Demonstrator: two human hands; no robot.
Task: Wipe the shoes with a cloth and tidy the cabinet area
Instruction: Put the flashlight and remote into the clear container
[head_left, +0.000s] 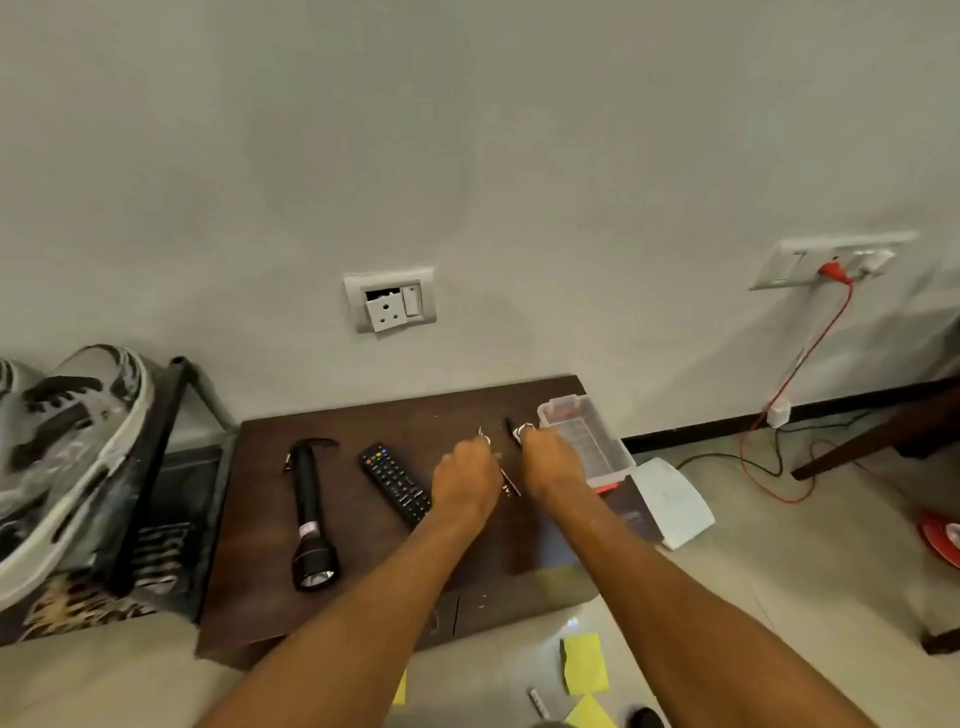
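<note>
As left hand (464, 480), right hand (553, 463) grip keys (510, 482), box (586, 441) alongside, contents unclear.

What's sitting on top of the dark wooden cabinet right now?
A black torch, a remote, a clear plastic box and what look like keys. The left hand and right hand cover most of the keys.

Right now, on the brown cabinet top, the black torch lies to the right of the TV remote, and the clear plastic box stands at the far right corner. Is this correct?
Not quite. The head view shows the black torch to the left of the TV remote, not the right. The clear plastic box is at the far right corner of the cabinet top.
</note>
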